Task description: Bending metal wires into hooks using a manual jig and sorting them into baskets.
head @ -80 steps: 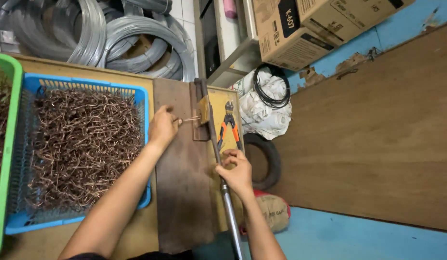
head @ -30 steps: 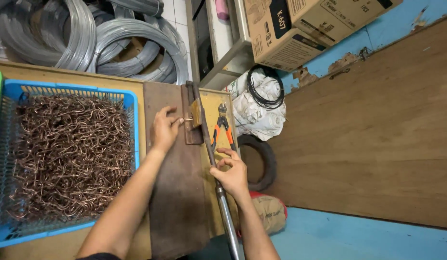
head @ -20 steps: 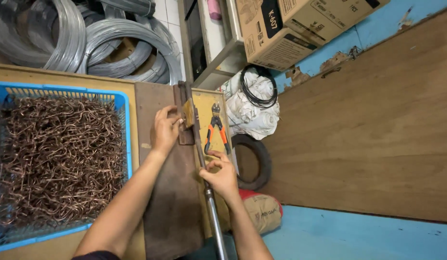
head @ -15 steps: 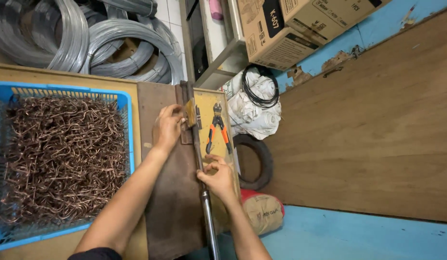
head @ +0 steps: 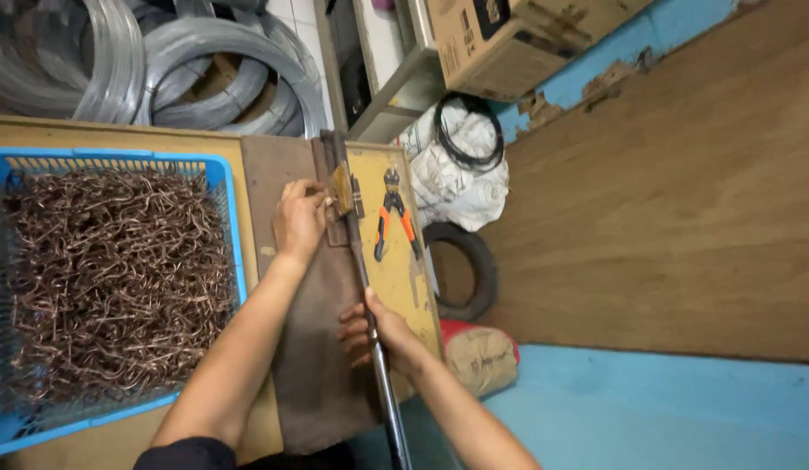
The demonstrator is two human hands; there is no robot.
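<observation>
A: The setting is showing a workbench [head: 195, 139] standing against a wooden floor [head: 666, 200] with a blue strip along it. What is lying on the bench, by count?

B: One blue basket [head: 235, 252] is sitting at the left, heaped with bent copper-coloured wire pieces [head: 117, 278], too many to count. One dark board [head: 317, 365] is lying beside it, and one long metal lever [head: 370, 322] is running along the board's right edge. One pair of orange-handled pliers [head: 394, 222] is resting on the yellow panel [head: 404, 278]. Several coils of grey wire [head: 161, 61] are lying behind the bench.

A: How are the two hands posing?

B: The left hand [head: 300, 222] is reaching forward, fingers bunched and pinching a small wire piece [head: 329, 197] at the head of the lever. The right hand [head: 378, 331] is wrapping its fingers around the lever partway down, arm bent inward.

A: And off the bench?

B: One white sack [head: 461, 174], one tyre [head: 461, 270] and one tan bag [head: 478, 357] are lying on the floor.
</observation>
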